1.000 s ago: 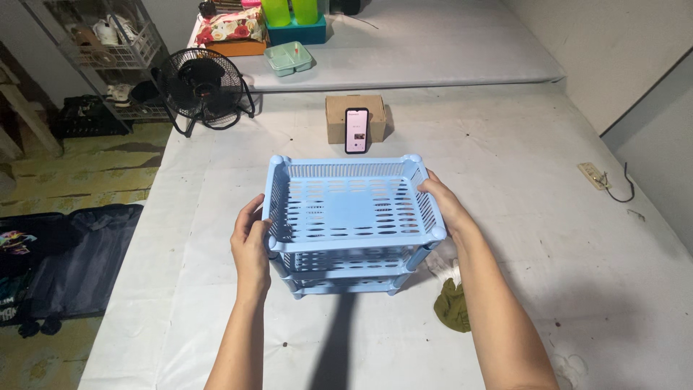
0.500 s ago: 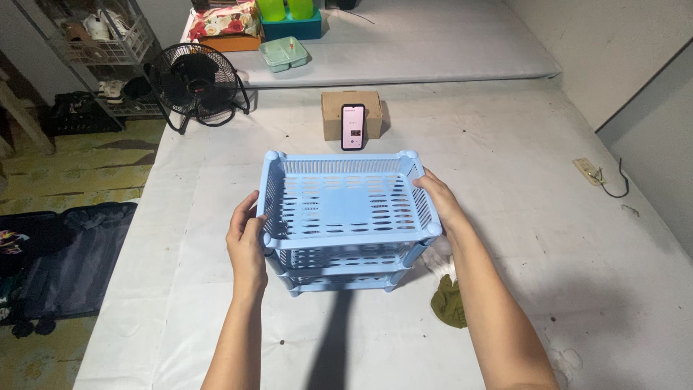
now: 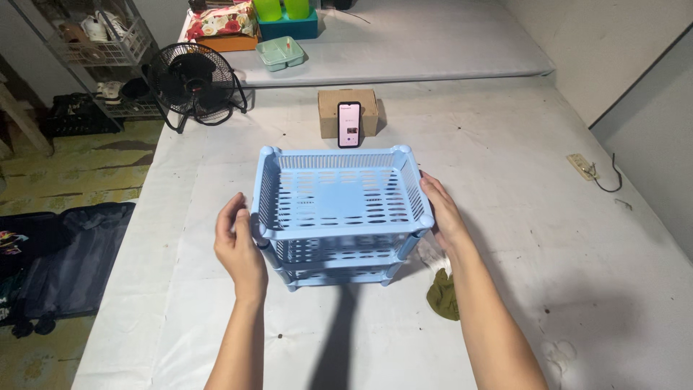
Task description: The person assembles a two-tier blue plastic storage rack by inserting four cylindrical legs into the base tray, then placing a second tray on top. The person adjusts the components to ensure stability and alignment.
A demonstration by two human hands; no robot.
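1. A light-blue three-tier plastic rack (image 3: 338, 217) stands at the centre of a white-covered table (image 3: 505, 180), with a bare hand on either side of its top tray.

2. The left hand (image 3: 238, 249), at the rack's 9 o'clock, sits just beside the near-left corner post. Its fingers (image 3: 229, 213) are spread and curled loosely, and the palm looks slightly off the plastic, so it holds nothing firmly.

3. The right hand (image 3: 442, 213), at 3 o'clock, lies flat along the right wall of the top tray, fingers together and pointing toward 12, pressing rather than gripping.

4. Both forearms run up from the 6 o'clock edge of the view, wrists straight, elbows out of view below.

5. Judged from this stance, steadying the rack well calls for even pressure from both sides at the same height, close to the corner posts, where the slotted walls flex least. The left palm would need to close against the tray to match the right.

6. Pushing high on one side alone could tip the rack or pull a tier off its posts.

7. An olive cloth (image 3: 442, 295) lies on the table at the rack's 4 o'clock, just beside the right forearm.

8. At 12 o'clock, a phone (image 3: 349, 124) leans upright against a small cardboard box (image 3: 328, 112). A black floor fan (image 3: 189, 81) stands off the table's edge at 10 o'clock.
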